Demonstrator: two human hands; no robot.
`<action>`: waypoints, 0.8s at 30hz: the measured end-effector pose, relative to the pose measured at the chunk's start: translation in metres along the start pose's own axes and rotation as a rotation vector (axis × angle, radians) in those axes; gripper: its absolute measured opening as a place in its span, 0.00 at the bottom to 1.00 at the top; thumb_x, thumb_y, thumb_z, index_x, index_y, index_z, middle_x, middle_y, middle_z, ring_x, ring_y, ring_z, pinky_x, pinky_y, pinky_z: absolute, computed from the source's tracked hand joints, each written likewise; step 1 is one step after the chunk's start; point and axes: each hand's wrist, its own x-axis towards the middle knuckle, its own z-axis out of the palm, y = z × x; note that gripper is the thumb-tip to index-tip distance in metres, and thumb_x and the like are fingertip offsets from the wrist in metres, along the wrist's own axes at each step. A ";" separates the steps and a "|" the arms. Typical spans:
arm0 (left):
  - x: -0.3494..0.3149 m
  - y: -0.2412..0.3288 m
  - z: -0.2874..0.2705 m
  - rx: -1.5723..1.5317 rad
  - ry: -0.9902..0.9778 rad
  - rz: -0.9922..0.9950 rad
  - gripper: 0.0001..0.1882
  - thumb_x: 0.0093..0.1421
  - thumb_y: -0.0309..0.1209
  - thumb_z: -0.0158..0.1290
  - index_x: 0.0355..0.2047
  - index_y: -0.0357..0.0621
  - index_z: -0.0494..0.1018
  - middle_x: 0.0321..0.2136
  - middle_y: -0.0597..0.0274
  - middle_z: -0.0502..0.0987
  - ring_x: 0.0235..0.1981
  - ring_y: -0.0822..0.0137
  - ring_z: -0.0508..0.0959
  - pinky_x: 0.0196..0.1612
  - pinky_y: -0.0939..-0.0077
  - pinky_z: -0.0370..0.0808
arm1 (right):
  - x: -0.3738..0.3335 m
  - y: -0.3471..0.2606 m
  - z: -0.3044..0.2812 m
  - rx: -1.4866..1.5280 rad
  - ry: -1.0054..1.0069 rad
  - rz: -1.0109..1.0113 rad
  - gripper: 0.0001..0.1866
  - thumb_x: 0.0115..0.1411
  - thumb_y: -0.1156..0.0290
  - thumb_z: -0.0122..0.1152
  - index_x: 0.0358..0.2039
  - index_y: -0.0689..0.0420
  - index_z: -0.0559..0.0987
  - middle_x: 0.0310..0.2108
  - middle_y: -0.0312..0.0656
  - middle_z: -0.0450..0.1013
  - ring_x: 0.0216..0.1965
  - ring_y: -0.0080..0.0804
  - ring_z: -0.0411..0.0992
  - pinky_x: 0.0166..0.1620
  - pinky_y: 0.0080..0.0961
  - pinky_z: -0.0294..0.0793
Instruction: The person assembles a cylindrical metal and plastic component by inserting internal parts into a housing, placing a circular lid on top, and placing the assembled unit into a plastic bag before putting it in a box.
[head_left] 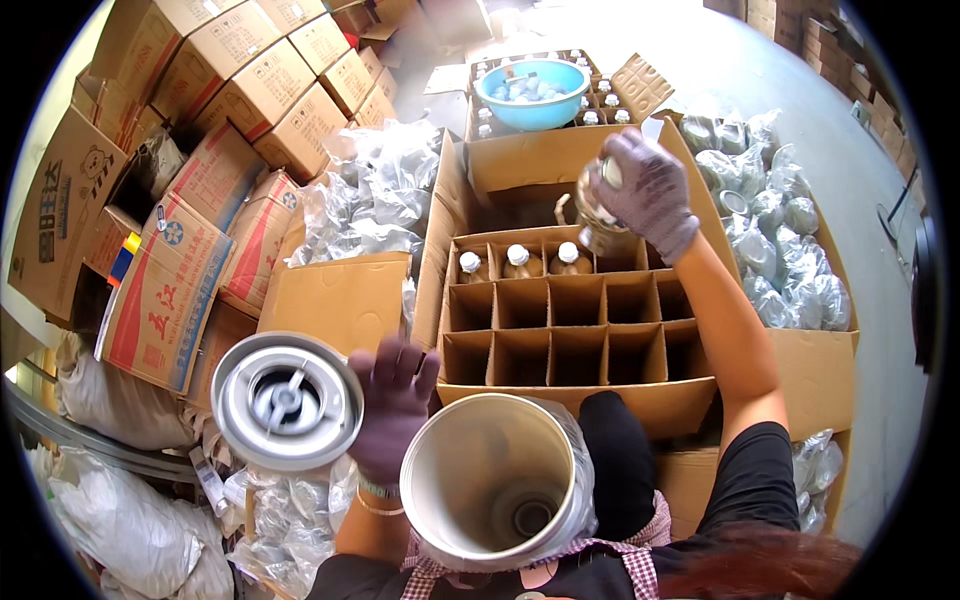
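My right hand [645, 185], in a dark grey glove, grips a clear bottle [603, 238] over the far right part of a divided cardboard carton [575, 385]. Three white-capped bottles [518, 262] stand in the carton's compartments, left of the held one. My left hand [393, 410], also gloved, is open with its fingers stretched out. It is right beside the rim of a round grey metal part [288, 400] with a crossbar and hub; any grip on it is not visible. Between my arms stands an open pale cylinder [420, 480] with a round hole in its bottom.
Beyond the carton, a blue basin [530, 110] sits on another box of bottles. Cartons of plastic-wrapped pieces flank it at left [370, 190] and right [790, 240]. Stacked cardboard boxes [260, 80] rise at the far left. White sacks [120, 520] lie near left.
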 end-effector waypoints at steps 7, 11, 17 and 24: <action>0.022 0.019 0.034 0.043 -0.027 0.169 0.36 0.74 0.53 0.38 0.76 0.51 0.49 0.75 0.53 0.49 0.75 0.47 0.52 0.74 0.37 0.48 | -0.046 -0.119 -0.140 0.799 0.253 0.117 0.20 0.54 0.68 0.78 0.43 0.58 0.77 0.42 0.44 0.77 0.41 0.32 0.78 0.43 0.30 0.77; -0.003 0.078 0.046 -0.089 -0.039 0.317 0.32 0.75 0.48 0.39 0.75 0.50 0.53 0.71 0.51 0.57 0.71 0.49 0.59 0.72 0.46 0.56 | -0.097 -0.177 -0.165 1.322 -0.324 0.109 0.54 0.52 0.62 0.80 0.73 0.56 0.57 0.68 0.51 0.61 0.62 0.35 0.68 0.57 0.33 0.73; -0.071 0.079 0.042 0.450 0.059 -0.094 0.32 0.73 0.47 0.44 0.72 0.47 0.58 0.66 0.47 0.66 0.67 0.51 0.66 0.68 0.55 0.62 | -0.139 -0.199 -0.148 1.579 -0.406 0.154 0.53 0.59 0.55 0.73 0.76 0.56 0.51 0.63 0.49 0.63 0.62 0.36 0.64 0.68 0.38 0.59; -0.053 0.042 0.048 0.697 -0.151 -0.231 0.32 0.71 0.46 0.49 0.69 0.43 0.65 0.60 0.42 0.76 0.63 0.54 0.73 0.65 0.65 0.69 | -0.145 -0.178 -0.118 1.691 -0.506 0.617 0.51 0.62 0.53 0.67 0.75 0.57 0.48 0.74 0.53 0.49 0.75 0.44 0.49 0.74 0.40 0.51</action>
